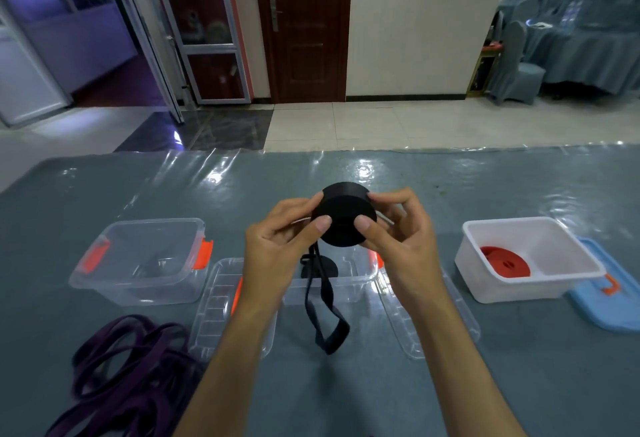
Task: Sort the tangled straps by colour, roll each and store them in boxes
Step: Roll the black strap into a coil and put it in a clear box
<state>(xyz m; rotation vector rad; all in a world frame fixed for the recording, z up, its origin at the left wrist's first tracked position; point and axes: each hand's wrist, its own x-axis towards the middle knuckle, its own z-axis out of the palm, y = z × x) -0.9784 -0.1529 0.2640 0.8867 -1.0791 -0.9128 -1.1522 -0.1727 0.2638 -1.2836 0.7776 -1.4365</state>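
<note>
Above grey table (485, 384), both hands pinch black strap roll (343, 216), its loose tail dangling.

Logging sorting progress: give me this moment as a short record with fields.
hands: left hand and right hand grip the black roll
loose end: black tail hangs below
white box: red roll inside
left clear box: no strap inside
unsorted: purple straps piled on table
</note>
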